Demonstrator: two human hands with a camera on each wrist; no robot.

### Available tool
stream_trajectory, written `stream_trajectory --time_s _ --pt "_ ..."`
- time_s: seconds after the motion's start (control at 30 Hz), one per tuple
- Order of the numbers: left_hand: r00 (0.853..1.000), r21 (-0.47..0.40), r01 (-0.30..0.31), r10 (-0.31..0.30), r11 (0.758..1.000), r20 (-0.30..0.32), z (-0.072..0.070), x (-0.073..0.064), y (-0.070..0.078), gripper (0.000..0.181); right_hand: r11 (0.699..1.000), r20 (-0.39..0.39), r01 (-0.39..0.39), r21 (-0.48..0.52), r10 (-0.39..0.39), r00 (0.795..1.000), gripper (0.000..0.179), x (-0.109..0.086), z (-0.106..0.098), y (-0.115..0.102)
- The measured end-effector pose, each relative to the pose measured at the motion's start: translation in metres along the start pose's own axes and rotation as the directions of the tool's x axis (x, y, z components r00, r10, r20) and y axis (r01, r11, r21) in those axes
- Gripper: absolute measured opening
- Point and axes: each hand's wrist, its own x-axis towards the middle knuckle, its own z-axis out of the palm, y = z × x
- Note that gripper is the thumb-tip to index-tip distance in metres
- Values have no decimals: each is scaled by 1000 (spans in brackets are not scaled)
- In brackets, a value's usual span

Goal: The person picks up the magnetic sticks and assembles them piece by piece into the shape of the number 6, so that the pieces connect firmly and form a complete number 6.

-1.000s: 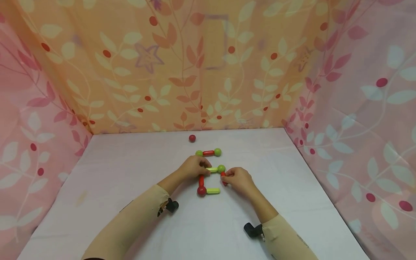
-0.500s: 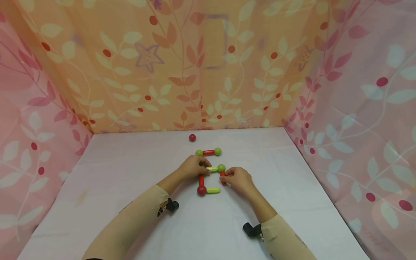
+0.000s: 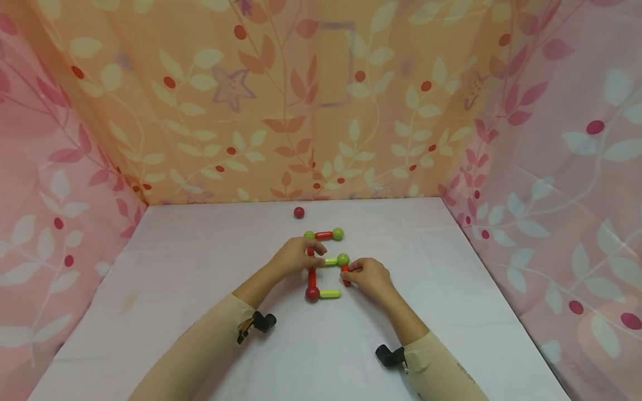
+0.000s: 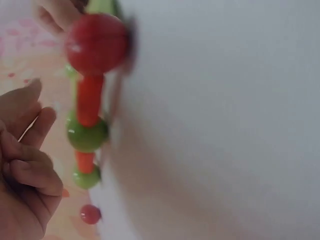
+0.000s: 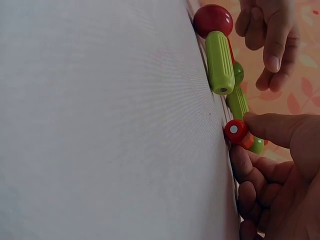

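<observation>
On the white table, balls and short rods are joined into an open figure. Its lower left corner is a red ball (image 3: 312,294), with a light green rod (image 3: 330,293) pointing right. A middle green ball (image 4: 87,131) is mostly behind my left hand (image 3: 295,257) in the head view. That hand hovers beside the figure with loosely bent fingers, holding nothing. My right hand (image 3: 372,277) pinches a red rod (image 5: 235,130) between thumb and fingers. The rod's far end meets the right-hand green ball (image 3: 343,259), and its near end shows a pale round tip.
At the figure's top, a red rod (image 3: 324,235) links two green balls, one being the upper right green ball (image 3: 338,234). A loose red ball (image 3: 298,212) lies near the table's back edge. Floral curtains (image 3: 281,111) enclose the back and sides.
My left hand has come away from the figure, slightly back and left, uncovering a red rod below the upper left green ball. The right hand keeps its pinch almost in place.
</observation>
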Motion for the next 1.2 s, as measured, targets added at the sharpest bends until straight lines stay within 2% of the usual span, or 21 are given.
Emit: stream_trajectory --time_s 0.23,0.4,0.5,0.63,0.77,0.93,1.2 --pt "998 -1 -13 13 1000 66 4 -23 12 30 1000 4 18 -2 -18 1000 26 -1 0 1" --pt "997 26 -22 20 999 77 16 -37 9 31 1000 1 17 -4 -17 1000 25 -1 0 2" --pt "995 35 -57 55 998 79 23 -42 5 28 1000 -2 18 -5 -18 1000 26 -1 0 3" --pt "993 17 -85 84 996 82 31 -47 3 27 1000 -3 28 -8 -28 1000 25 0 -1 4" --pt "994 25 -76 74 997 87 35 -49 2 28 1000 1 29 -7 -29 1000 26 1 0 3" --pt "994 73 -69 62 995 91 40 -51 0 28 1000 10 17 -10 -17 1000 28 1 0 3" --pt "999 96 -38 36 995 25 51 -51 -1 22 1000 22 17 4 -17 1000 29 2 -2 5"
